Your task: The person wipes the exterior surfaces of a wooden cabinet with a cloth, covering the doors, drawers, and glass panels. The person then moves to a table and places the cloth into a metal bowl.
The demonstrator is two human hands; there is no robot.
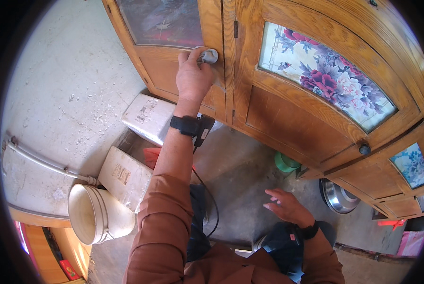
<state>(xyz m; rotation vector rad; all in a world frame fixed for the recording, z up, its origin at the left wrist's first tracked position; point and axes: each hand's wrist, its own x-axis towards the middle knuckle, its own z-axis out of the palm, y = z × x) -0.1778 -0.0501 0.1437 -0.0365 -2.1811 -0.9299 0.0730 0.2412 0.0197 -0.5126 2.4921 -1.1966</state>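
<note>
My left hand [195,72] grips a crumpled grey cloth [209,56] against the left door of a wooden cabinet [183,76], just below that door's dark glass panel [165,23]. Part of the cloth is hidden behind my fingers. Over my right knee hangs my right hand [288,207], fingers apart and holding nothing. The cabinet's neighbouring door [300,120] carries a glass panel with printed peonies [329,76] and a round dark knob [364,148]. Both doors are shut.
White boxes [126,177] and a white plastic bucket [87,214] stand along the left wall. Under the cabinet sit a green container [286,162] and a metal basin [339,197]. A black cable [213,202] runs down beside my left leg.
</note>
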